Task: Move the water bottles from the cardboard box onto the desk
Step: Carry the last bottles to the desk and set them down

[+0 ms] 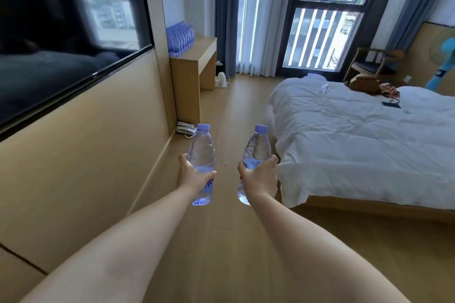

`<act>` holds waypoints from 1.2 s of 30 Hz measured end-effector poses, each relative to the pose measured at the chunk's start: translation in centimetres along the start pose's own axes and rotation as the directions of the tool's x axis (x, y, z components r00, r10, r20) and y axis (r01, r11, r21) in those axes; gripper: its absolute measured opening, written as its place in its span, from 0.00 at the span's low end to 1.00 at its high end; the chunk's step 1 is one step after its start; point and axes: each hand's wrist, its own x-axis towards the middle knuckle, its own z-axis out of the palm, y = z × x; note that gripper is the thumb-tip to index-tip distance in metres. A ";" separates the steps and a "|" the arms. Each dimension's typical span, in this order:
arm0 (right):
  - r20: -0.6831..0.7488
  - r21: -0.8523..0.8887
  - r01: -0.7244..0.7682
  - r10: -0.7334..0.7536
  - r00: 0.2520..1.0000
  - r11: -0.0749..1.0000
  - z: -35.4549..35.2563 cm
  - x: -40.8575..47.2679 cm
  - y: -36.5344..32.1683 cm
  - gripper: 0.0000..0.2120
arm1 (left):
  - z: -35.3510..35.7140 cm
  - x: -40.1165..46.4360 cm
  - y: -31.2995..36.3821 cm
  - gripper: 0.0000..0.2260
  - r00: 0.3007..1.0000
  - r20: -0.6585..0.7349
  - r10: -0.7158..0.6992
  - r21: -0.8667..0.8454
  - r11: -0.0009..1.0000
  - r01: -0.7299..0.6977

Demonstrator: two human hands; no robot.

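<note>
1. Head view looks down a wooden floor (229, 110) between a panelled wall on the left and a bed (357, 140) on the right.
2. Both hands are out in front, each wrapped round the middle of an upright water bottle: the left hand (193, 176) grips the left bottle (202, 152), the right hand (259, 176) grips the right bottle (257, 149). Caps point up, long axes near vertical; the right one tilts a little.
3. Ahead and to the left, well apart from the hands, stands the worktop (199, 51), against the wall by the curtains. A row of bottles (181, 35) already stands at its wall side, leaving bare surface toward the front edge.
4. I judge the left hand slightly nearer it.
5. A telephone (186, 128) lies on the floor by the wall, a kettle (221, 79) beside the worktop's leg; the lane between them and the bed looks open.
6. No cardboard box is in view.
</note>
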 end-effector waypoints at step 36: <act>0.053 -0.148 -0.129 0.139 0.989 0.981 38.8 78.8 -15.9 0.37 | 24.8 85.3 16.7 0.35 0.998 -0.020 -0.059 0.261 0.963 0.062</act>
